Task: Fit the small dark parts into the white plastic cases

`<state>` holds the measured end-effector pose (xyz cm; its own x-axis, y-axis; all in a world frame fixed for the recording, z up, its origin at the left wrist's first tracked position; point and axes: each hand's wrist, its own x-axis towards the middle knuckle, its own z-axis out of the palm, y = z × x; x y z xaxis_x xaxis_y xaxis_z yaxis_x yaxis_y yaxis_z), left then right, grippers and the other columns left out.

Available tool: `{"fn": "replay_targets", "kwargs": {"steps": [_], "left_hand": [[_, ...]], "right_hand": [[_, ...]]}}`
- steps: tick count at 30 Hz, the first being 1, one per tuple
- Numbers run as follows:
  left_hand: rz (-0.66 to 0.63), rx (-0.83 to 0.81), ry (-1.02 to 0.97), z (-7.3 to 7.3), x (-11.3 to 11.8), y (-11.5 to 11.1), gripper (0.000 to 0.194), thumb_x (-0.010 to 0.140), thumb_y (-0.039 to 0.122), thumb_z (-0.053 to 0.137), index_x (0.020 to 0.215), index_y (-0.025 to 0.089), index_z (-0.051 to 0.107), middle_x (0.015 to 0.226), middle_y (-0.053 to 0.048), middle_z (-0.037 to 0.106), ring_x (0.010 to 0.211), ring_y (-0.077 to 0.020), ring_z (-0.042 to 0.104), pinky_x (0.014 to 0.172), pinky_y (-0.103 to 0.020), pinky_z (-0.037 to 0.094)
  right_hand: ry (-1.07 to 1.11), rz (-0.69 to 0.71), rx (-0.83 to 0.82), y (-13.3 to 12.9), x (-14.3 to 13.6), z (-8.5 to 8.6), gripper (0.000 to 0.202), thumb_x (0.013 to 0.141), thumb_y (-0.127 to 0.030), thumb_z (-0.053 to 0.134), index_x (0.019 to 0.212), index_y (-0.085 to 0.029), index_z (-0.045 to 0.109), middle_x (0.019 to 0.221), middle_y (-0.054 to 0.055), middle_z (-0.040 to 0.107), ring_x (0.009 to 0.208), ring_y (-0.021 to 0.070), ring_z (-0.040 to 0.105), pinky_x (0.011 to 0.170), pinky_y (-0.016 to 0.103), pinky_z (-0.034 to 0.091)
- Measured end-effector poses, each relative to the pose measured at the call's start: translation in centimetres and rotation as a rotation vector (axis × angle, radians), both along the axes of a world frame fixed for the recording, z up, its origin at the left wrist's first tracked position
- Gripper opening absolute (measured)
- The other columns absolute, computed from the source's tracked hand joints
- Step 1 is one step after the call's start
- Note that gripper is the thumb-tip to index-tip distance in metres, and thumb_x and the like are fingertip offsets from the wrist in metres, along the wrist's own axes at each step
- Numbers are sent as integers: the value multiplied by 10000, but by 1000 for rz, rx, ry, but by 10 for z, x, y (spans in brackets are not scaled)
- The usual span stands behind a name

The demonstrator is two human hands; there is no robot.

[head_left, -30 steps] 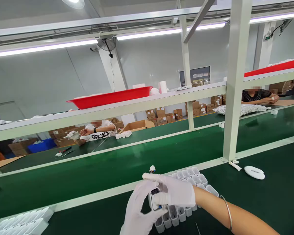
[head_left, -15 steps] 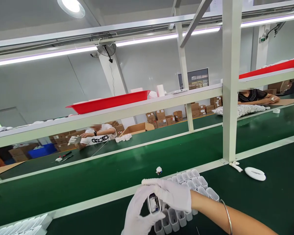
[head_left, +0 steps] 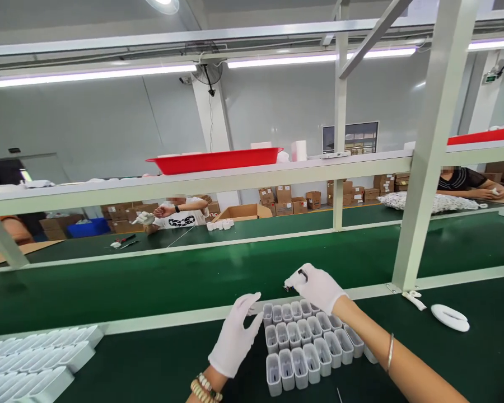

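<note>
A cluster of small white open housings (head_left: pixel 306 347) stands on the green table in front of me. My left hand (head_left: pixel 237 336), in a white glove, hovers with fingers apart just left of the cluster and holds nothing. My right hand (head_left: pixel 317 285), also gloved, reaches past the cluster to the white rail at the conveyor's edge. Its fingertips pinch a small white part with a dark end (head_left: pixel 301 273). A bit of that part or another tiny piece (head_left: pixel 287 288) shows just under the fingers; I cannot tell which.
Stacked white trays (head_left: pixel 33 358) lie at the lower left. A white tape roll (head_left: pixel 449 317) and a white frame post (head_left: pixel 424 179) are on the right. A red tray (head_left: pixel 214 160) sits on the overhead shelf. Co-workers sit across the green belt (head_left: pixel 172 280), near cardboard boxes.
Both hands were holding a white housing above the cluster. Now the left hand has let go and opened, and the right hand has reached forward to the small part at the belt's edge.
</note>
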<state>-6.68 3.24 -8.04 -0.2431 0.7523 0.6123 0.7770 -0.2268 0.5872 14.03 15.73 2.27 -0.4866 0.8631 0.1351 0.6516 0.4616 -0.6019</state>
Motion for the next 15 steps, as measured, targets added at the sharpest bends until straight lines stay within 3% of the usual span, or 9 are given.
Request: {"fn": "replay_targets", "kwargs": {"steps": [3, 5, 11, 15], "left_hand": [[-70, -160, 39, -20, -12, 7, 343, 910, 285, 536, 1239, 279, 636, 1234, -70, 659, 1103, -224, 655, 1001, -432, 540], [-102, -234, 64, -27, -12, 9, 337, 919, 262, 524, 1236, 289, 636, 1219, -54, 675, 1139, -225, 641, 1025, -428, 521], [-103, -255, 103, -26, -3, 6, 182, 904, 232, 559, 1043, 266, 672, 1159, -42, 700, 1073, -243, 661, 980, -448, 533], [-123, -242, 84, -30, -6, 6, 169, 906, 200, 552, 1013, 271, 661, 1184, -35, 692, 1106, -235, 649, 998, -434, 518]], "right_hand": [[-69, -130, 29, 38, 14, -8, 202, 917, -257, 440, 887, -128, 593, 827, 130, 672, 723, 202, 591, 654, 330, 358], [-101, -178, 16, 56, 25, -13, 224, 944, -239, 411, 878, -131, 596, 792, 104, 656, 668, 166, 573, 632, 321, 365], [-239, -283, -151, 94, 50, -22, 276, 978, -388, 525, 922, -132, 615, 660, -26, 593, 511, 90, 531, 527, 238, 440], [-265, -338, -74, 101, 58, -24, 305, 963, -434, 571, 943, -138, 641, 760, -2, 640, 613, 105, 603, 595, 253, 517]]}}
